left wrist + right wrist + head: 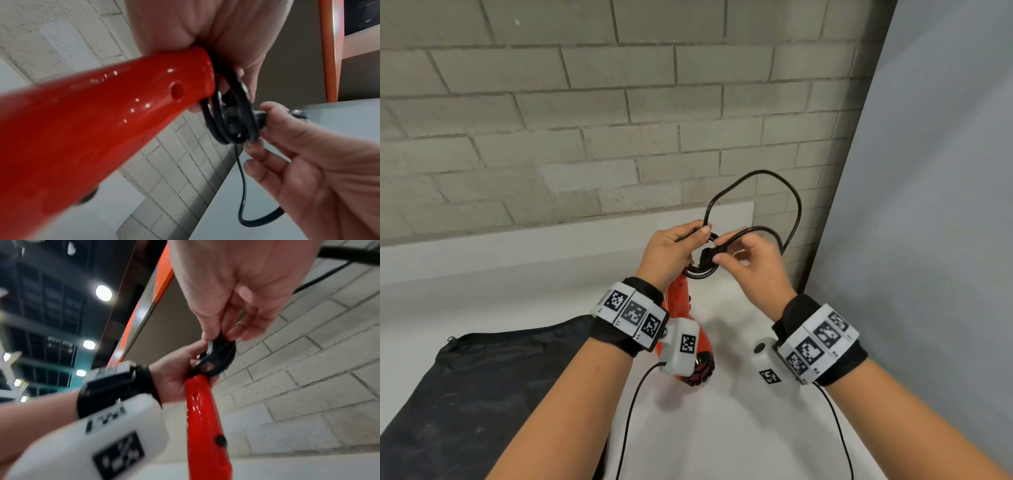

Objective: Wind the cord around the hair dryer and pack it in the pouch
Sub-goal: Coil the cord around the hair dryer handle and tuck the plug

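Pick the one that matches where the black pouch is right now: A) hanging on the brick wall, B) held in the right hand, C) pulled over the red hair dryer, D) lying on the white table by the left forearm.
D: the black pouch lies flat on the white table beside the left forearm, while both hands work the cord.

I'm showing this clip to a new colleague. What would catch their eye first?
The glossy red hair dryer, held up over the white table at the centre. Above it, the left hand grips black cord coils at the handle end while the right hand pinches the cord. A black pouch lies at lower left.
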{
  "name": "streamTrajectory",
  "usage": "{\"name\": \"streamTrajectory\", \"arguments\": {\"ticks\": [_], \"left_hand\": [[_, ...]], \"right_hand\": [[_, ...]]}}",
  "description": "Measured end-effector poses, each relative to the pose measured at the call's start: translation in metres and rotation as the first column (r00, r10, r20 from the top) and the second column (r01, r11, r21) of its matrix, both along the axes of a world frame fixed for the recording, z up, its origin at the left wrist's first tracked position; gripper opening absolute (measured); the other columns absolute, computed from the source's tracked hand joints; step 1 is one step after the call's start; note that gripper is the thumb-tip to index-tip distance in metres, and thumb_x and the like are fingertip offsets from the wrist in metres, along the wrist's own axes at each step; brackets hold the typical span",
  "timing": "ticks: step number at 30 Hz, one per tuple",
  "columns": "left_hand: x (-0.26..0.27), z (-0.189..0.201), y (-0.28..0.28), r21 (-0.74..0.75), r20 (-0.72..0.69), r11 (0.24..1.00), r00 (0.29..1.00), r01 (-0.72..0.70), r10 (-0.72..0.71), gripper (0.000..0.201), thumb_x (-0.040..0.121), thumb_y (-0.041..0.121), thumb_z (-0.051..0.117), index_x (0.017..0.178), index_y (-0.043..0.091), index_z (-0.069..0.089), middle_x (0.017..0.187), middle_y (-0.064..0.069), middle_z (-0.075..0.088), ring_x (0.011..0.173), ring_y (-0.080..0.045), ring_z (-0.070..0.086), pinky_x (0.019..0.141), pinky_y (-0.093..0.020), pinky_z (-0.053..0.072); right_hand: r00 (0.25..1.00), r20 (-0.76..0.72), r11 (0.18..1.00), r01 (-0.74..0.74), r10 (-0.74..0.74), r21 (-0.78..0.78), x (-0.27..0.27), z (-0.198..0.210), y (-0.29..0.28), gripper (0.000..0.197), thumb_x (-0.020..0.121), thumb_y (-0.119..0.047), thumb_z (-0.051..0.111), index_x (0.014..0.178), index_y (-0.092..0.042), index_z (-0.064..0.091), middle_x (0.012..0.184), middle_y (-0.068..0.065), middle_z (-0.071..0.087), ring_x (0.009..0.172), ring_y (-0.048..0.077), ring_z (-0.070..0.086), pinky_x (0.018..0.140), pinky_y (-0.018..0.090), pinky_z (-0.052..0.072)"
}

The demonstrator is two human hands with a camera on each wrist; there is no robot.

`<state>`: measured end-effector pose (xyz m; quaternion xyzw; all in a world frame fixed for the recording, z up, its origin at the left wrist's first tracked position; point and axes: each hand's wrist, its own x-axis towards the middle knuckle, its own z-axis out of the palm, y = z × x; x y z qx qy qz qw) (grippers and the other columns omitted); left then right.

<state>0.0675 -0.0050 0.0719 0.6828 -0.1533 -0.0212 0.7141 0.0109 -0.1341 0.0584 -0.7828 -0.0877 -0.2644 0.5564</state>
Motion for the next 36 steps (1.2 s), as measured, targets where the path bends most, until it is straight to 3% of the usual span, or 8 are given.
{"name": "streamTrajectory", "arguments": {"ticks": [7,12,17,20,23,25,31,36], "left_hand": [[0.002,-0.002,-0.006,0.01,0.007,0.998,0.998,0.057,-0.057,0.021,0.085,0.015,0.06,0.104,0.008,0.067,0.076,-0.001,0.062,0.04,-0.001,0.041,0.042,-0.009,0.033],[0.005,-0.002,-0.005,-0.042,0.006,0.991,0.992,0.124,-0.124,0.024,0.085,0.007,0.058,0.107,0.013,0.065,0.077,0.004,0.07,0.058,-0.002,0.057,0.055,-0.01,0.046],[0.013,0.003,0.008,-0.006,-0.024,0.996,0.996,0.091,-0.091,0.025,0.088,0.011,0.054,0.111,0.01,0.063,0.062,0.014,0.059,0.035,-0.002,0.032,0.046,-0.013,0.031],[0.013,0.005,0.012,-0.025,-0.037,0.989,0.989,0.144,-0.145,0.025,0.091,0.012,0.049,0.106,0.027,0.062,0.078,0.002,0.049,0.038,-0.003,0.027,0.054,-0.022,0.032],[0.012,0.007,0.015,-0.027,-0.044,0.988,0.988,0.149,-0.151,0.023,0.092,0.014,0.048,0.1,0.028,0.063,0.081,0.001,0.052,0.038,-0.003,0.028,0.056,-0.023,0.034],[0.012,0.006,0.016,-0.025,-0.049,0.99,0.989,0.142,-0.143,0.02,0.092,0.016,0.048,0.096,0.026,0.065,0.082,0.0,0.055,0.038,-0.003,0.028,0.058,-0.025,0.033],[0.014,0.005,0.011,0.009,-0.03,0.99,0.99,0.138,-0.138,0.017,0.091,0.016,0.05,0.091,0.024,0.066,0.08,0.002,0.057,0.037,-0.002,0.03,0.055,-0.022,0.036],[0.012,0.006,0.011,0.014,-0.02,0.991,0.991,0.135,-0.135,0.017,0.091,0.015,0.05,0.094,0.021,0.066,0.078,-0.002,0.056,0.037,-0.002,0.031,0.052,-0.022,0.034]], "right_hand": [[0.964,0.094,0.96,0.258,-0.249,-0.104,0.022,-0.008,0.017,0.024,0.074,0.003,0.063,0.081,-0.011,0.045,0.075,-0.004,0.041,0.064,0.0,0.041,0.059,0.003,0.036],[0.98,-0.171,0.995,-0.101,0.103,0.021,0.04,-0.005,0.012,0.024,0.082,0.002,0.049,0.102,-0.01,0.046,0.076,-0.003,0.055,0.068,0.011,0.052,0.062,0.022,0.044],[0.873,-0.418,0.947,-0.312,0.252,-0.081,0.033,-0.038,-0.016,0.016,0.088,-0.027,0.048,0.097,-0.015,0.055,0.059,-0.016,0.05,0.056,0.001,0.044,0.056,0.017,0.038],[0.685,-0.726,0.884,-0.303,-0.057,-0.356,0.04,-0.068,-0.042,0.023,0.095,-0.019,0.038,0.088,-0.01,0.058,0.074,0.0,0.049,0.059,0.012,0.047,0.047,0.021,0.037],[0.502,-0.744,0.556,-0.498,-0.441,-0.665,0.039,-0.086,-0.057,0.032,0.096,-0.016,0.037,0.118,-0.001,0.054,0.094,0.01,0.056,0.086,0.025,0.059,0.058,0.019,0.046],[0.55,-0.708,0.558,-0.449,-0.443,-0.698,0.04,-0.088,-0.059,0.034,0.095,-0.024,0.042,0.122,-0.007,0.052,0.117,0.013,0.06,0.107,0.027,0.056,0.085,0.026,0.045],[0.75,-0.641,0.914,-0.361,0.165,-0.186,0.04,-0.04,-0.016,0.042,0.088,-0.015,0.056,0.128,-0.024,0.046,0.125,0.0,0.053,0.115,0.012,0.052,0.091,0.02,0.04],[0.893,-0.333,0.949,-0.315,0.302,0.015,0.04,-0.026,0.013,0.01,0.084,0.003,0.058,0.088,-0.004,0.064,0.082,0.001,0.063,0.073,-0.006,0.058,0.075,0.009,0.045]]}}
